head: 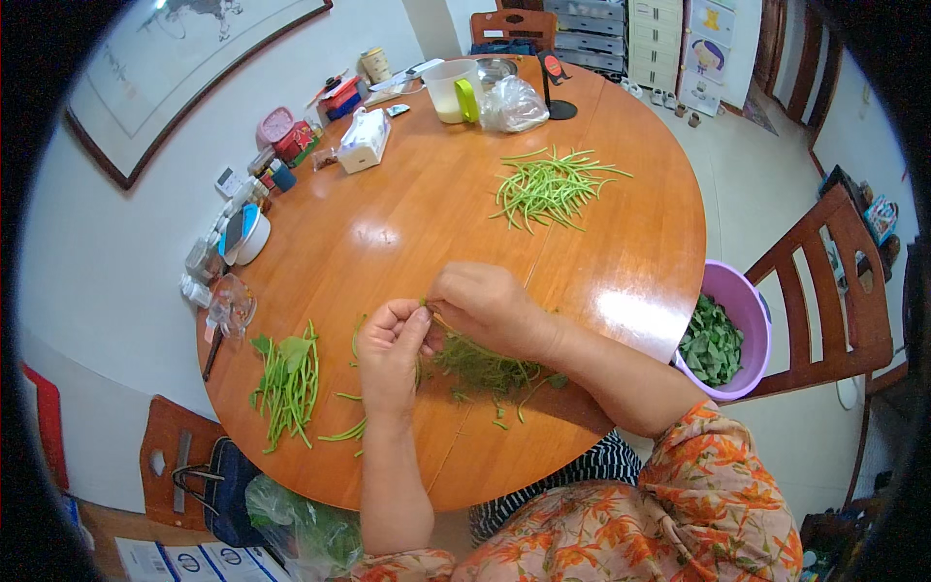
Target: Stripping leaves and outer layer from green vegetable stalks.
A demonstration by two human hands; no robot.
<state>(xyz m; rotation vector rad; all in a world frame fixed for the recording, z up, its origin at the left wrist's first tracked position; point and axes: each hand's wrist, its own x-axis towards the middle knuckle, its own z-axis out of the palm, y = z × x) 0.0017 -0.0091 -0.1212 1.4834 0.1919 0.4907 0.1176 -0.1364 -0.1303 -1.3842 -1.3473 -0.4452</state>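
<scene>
Over the near part of the round wooden table, my left hand (396, 342) pinches the tip of a green stem (423, 301) between thumb and forefinger. My right hand (491, 302) meets it there, its fingertips closed on the same stem; most of the stem is hidden. Beneath my right wrist lies a pile of thin green peelings and scraps (484, 367). Left of my left hand is a bundle of green stems with some leaves (291, 382), and a few loose stem pieces (348, 431) lie between. Farther off rests a heap of slender, leafless green stems (549, 188).
A purple basin (753, 331) of green leaves stands right of the table, by a wooden chair (836, 291). At the far edge are a measuring jug (444, 87), a plastic bag (513, 105) and a black stand (561, 109). A tissue box (364, 145) and jars line the left side.
</scene>
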